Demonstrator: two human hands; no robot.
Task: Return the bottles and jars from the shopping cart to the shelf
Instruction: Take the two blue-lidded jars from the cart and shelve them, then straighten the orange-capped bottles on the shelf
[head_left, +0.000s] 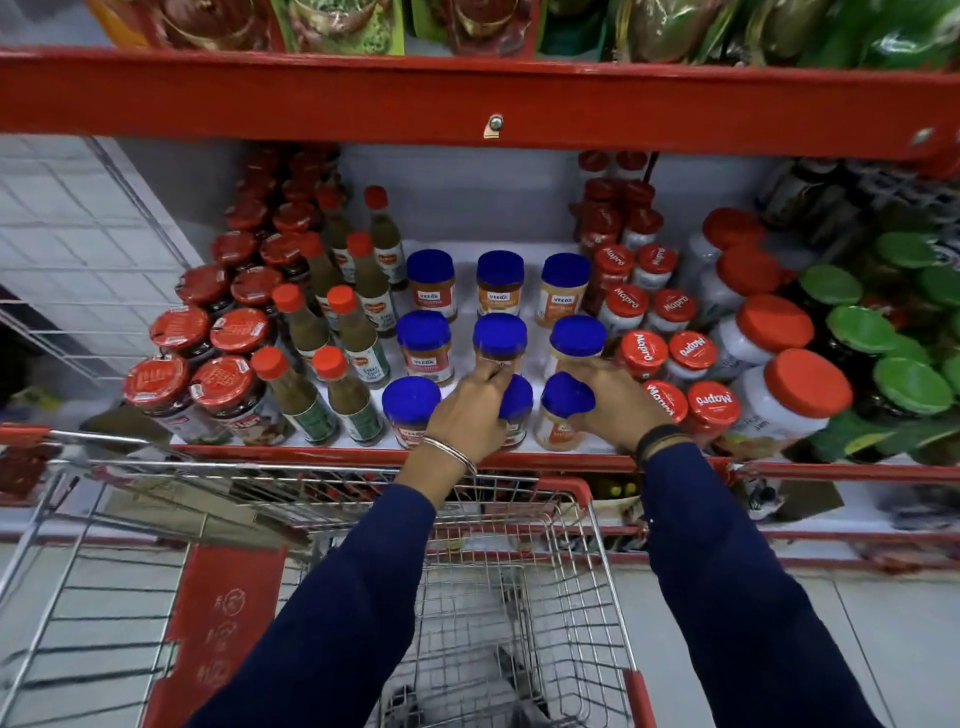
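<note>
Red-capped jars (156, 382) and sauce bottles (291, 384) are standing at the left of the red shelf (311, 452), beside three rows of blue-lidded jars. The left hand (467, 410) is reaching over the shopping cart (519, 483), fingers curling around the front middle jar (519, 400), which is sitting on the shelf under the palm. The right hand (613, 400) is grasping the front right jar (563, 410) from its right side, on the shelf edge. Red-lidded jam jars (711, 408) are crowding just beside it.
</note>
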